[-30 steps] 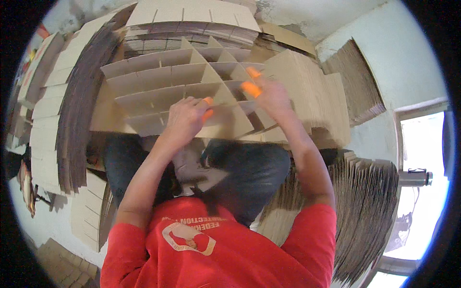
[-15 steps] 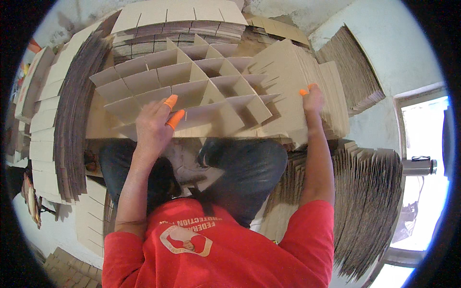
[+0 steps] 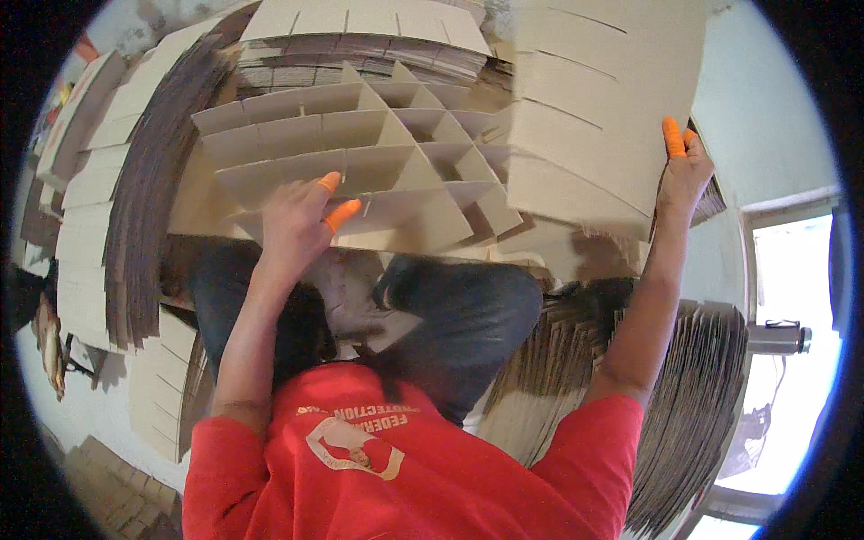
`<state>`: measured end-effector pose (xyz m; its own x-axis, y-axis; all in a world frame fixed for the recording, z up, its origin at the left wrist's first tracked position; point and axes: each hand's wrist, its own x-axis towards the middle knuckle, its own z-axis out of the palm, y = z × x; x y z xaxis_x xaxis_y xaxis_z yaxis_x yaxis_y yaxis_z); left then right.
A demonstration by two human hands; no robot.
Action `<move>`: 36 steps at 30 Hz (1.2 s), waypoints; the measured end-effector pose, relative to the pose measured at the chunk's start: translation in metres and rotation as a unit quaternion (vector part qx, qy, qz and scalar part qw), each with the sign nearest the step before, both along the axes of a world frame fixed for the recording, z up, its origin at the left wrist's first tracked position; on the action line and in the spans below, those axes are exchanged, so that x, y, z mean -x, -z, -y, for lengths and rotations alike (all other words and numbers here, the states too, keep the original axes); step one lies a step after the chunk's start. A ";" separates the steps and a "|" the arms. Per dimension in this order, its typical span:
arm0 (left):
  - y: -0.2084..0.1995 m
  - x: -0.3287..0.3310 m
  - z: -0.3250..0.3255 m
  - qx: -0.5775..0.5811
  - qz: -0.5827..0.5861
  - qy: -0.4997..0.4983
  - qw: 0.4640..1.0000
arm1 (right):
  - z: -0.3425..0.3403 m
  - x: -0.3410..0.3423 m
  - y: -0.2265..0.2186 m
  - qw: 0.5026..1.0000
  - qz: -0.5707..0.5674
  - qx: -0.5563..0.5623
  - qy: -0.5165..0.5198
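At the cardboard grid's [image 3: 378, 166] near side, whether our left grip [image 3: 301, 216] pinches we cannot tell, while our right grip [image 3: 686, 175] now pinches slotted cardboard [image 3: 603, 103], freshly raised rightward of it, so that's in hand

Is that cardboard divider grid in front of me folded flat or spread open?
Spread open: the divider grid has its crossed strips standing apart, with cells showing between them.

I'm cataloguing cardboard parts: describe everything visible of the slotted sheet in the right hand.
The slotted sheet is flat, tan, apparently cardboard, with several parallel slits. The right hand grips its right edge, one orange-covered digit on its face. Its top is cropped; contact with the divider grid at left is unclear.
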<state>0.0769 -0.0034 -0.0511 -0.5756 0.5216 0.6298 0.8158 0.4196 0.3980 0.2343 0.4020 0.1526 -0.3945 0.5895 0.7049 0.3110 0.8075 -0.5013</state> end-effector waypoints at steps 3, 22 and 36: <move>-0.004 -0.002 0.001 -0.003 -0.004 -0.002 1.000 | 0.017 0.020 0.011 0.996 0.065 0.042 -0.043; -0.009 0.005 0.027 0.000 0.054 0.020 0.998 | 0.120 0.044 -0.005 0.950 0.064 0.184 -0.243; 0.008 0.012 0.019 0.004 0.016 0.042 0.999 | 0.178 0.088 0.013 0.941 0.188 0.018 -0.281</move>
<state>0.0650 -0.0226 -0.0596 -0.5490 0.5747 0.6069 0.8354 0.3533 0.4211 0.1463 0.2240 0.1394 -0.8689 0.2340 0.4361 0.0012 0.8822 -0.4710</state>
